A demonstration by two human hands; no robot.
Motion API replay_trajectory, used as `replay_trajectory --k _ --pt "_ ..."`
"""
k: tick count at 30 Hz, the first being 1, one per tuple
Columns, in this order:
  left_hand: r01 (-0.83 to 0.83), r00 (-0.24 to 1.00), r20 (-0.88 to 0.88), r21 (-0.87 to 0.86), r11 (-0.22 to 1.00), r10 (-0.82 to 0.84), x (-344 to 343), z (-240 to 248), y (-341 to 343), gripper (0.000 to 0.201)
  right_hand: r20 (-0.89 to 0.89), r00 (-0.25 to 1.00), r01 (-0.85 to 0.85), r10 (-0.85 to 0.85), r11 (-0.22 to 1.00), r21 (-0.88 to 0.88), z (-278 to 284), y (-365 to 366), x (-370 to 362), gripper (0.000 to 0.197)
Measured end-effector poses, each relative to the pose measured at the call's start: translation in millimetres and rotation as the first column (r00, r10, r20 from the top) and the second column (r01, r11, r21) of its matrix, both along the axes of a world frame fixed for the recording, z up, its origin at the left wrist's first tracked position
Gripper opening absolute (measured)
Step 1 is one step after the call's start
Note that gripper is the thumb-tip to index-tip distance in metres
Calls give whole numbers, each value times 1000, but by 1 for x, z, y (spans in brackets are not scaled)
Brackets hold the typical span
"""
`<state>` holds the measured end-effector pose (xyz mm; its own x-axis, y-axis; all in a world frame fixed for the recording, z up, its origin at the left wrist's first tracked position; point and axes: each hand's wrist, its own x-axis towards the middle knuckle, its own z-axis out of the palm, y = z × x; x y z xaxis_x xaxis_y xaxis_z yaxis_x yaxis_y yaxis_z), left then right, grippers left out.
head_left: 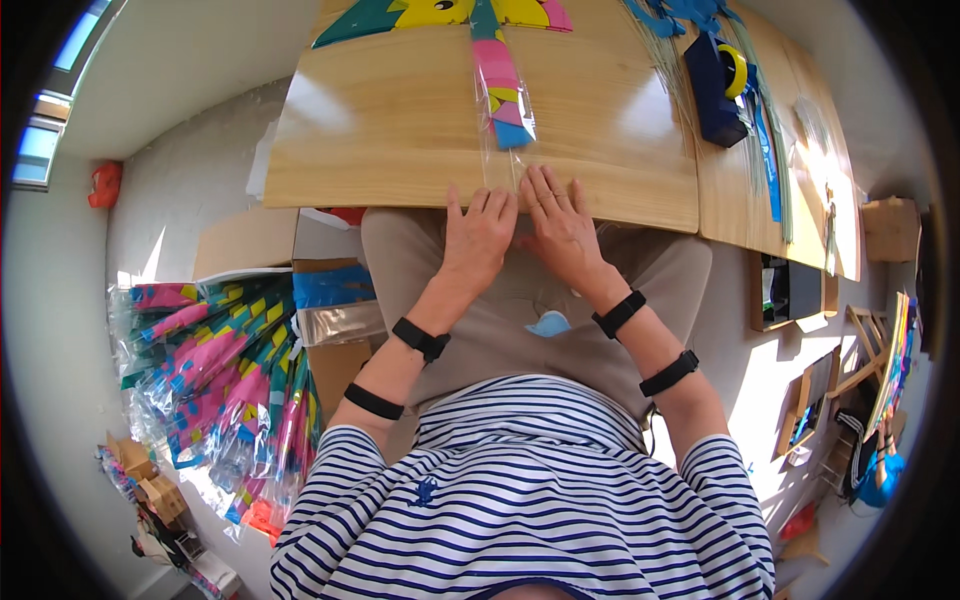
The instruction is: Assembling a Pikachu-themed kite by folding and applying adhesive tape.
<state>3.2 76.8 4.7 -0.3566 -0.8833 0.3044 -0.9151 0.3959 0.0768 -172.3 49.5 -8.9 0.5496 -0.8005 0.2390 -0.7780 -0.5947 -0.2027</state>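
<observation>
A long, narrow clear plastic sleeve [488, 160] lies on the wooden table, its near end at the front edge. Inside it is a folded strip of pink, yellow and blue fabric [497, 70]. My left hand [480, 238] rests at the table edge by the sleeve's near end, fingers stretched forward. Close to it on the right, my right hand [558, 222] lies with fingers extended over the edge, near the plastic. Neither hand is seen gripping anything. Whether the fingertips press on the sleeve I cannot tell.
A spread teal and yellow fabric piece [430, 12] lies at the table's far side. To the right stand a dark blue tape dispenser [715, 95] with yellow tape and several thin rods [770, 130]. Many sleeved colourful bundles [225, 370] pile up at left beside a cardboard box [335, 370].
</observation>
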Motion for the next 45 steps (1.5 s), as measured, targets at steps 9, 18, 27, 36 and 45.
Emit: replay_trajectory --k 9,18,27,36,45 --pt "82 992 -78 -174 981 -97 5 -12 -29 17 28 1000 11 -14 997 82 4 19 3 85" --pt "114 989 -74 -169 979 -128 7 -3 -31 15 40 997 70 -67 993 -93 -2 -4 16 71" --pt "5 952 -307 -69 998 -26 7 -5 -30 11 23 997 69 -67 995 -76 -13 3 20 83" --pt "-144 806 -536 233 962 251 5 -17 -54 12 72 996 56 -54 998 -29 -12 3 17 86" --pt "-63 810 -545 286 956 217 15 -19 -58 11 48 998 51 -50 999 -16 -13 6 -2 90"
